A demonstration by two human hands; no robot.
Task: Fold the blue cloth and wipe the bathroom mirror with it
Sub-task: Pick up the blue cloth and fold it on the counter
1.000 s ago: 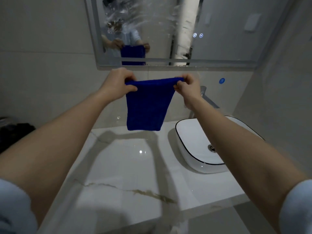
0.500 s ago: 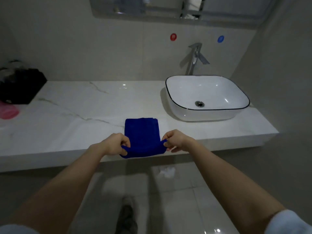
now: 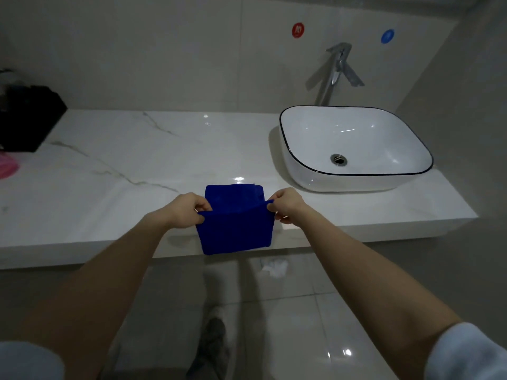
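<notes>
1. Blue cloth (image 3: 234, 224) held over the front edge of the white marble counter (image 3: 115, 171), far part lying on the stone, near part hanging down past the edge.
2. Left hand (image 3: 183, 208) pinched on the cloth's left corner, thumb and fingers closed around the fold.
3. Right hand (image 3: 285, 205) pinched on the right corner likewise, fold stretched taut between the two.
4. White basin (image 3: 354, 146) with dark rim set to the right on the counter, apart from the cloth; chrome tap (image 3: 336, 69) behind it.
5. Black object (image 3: 27, 119) at the counter's far left, possibly a bag; too dim to tell.
</notes>
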